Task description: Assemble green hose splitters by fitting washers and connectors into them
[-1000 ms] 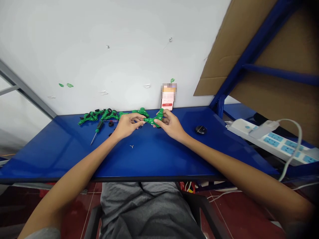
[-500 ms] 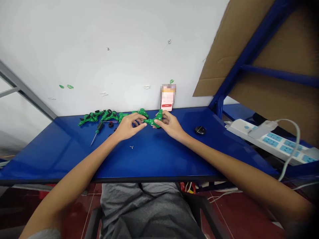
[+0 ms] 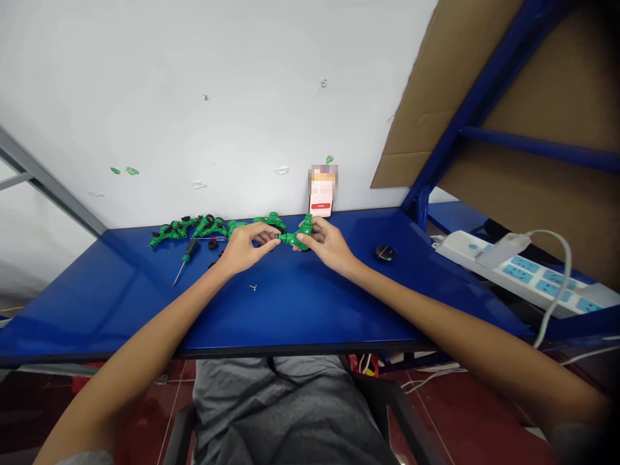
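Above the blue tabletop, my right hand (image 3: 330, 244) grips a green branched plastic hose connector (image 3: 305, 240), thumb across its body. One branch of it points up toward the phone. My left hand (image 3: 249, 245) pinches the connector's left end between thumb and fingertips; whatever small part may sit there is hidden by the fingers. Behind my left hand lie more green hose connectors (image 3: 270, 221), some with black rings or caps. A screwdriver (image 3: 186, 259) with a green and black handle rests left of my left hand. Tiny screws (image 3: 253, 287) lie on the table in front.
A phone (image 3: 321, 192) with a lit screen leans on the white wall. A round black object (image 3: 386, 252) sits to the right on the blue table (image 3: 310, 316). Farther right is a white power strip (image 3: 523, 268) with a cable. Cardboard (image 3: 411, 123) covers the blue frame.
The view has shifted slightly, so everything sits a little further left. Both hands keep hold of the connector, and my left fingertips have closed more tightly at its end.
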{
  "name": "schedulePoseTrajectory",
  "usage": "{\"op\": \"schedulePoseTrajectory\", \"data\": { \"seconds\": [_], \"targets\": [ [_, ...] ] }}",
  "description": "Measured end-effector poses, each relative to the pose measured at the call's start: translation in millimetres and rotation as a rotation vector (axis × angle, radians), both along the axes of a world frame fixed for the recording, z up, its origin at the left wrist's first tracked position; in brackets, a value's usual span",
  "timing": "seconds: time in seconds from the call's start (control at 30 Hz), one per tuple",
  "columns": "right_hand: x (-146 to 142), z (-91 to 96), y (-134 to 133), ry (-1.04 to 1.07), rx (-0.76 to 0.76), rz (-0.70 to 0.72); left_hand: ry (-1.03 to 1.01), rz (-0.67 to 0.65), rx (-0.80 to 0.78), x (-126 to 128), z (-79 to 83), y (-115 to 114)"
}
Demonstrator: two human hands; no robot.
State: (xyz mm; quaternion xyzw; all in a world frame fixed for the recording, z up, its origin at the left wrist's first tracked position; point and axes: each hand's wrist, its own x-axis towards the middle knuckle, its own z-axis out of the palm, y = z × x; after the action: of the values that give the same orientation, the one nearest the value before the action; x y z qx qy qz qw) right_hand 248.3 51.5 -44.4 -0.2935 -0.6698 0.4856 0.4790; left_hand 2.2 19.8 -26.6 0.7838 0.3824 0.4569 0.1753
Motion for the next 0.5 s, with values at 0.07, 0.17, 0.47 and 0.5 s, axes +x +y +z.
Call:
{"op": "schedulePoseTrajectory", "data": {
  "seconds": [0.07,0.17,0.47,0.5],
  "targets": [
    [0.5,0.8,-0.4,0.011,-0.012,0.006,-0.013,-0.01,0.0,0.0,0.8,-0.5],
    [1.7,1.5,-0.2,0.028,-0.044,0.04,-0.029,-0.02,0.022,1.3,3.8,-3.2],
    [-0.9,-1.7,-1.8,0.136,-0.318,0.357,0.081,-0.054,0.397,17.7,5.9,-22.4],
    [-1.2,-1.9,-2.7,0.141,-0.329,0.383,0.083,-0.064,0.431,19.3,4.8,-23.8]
  ]
}}
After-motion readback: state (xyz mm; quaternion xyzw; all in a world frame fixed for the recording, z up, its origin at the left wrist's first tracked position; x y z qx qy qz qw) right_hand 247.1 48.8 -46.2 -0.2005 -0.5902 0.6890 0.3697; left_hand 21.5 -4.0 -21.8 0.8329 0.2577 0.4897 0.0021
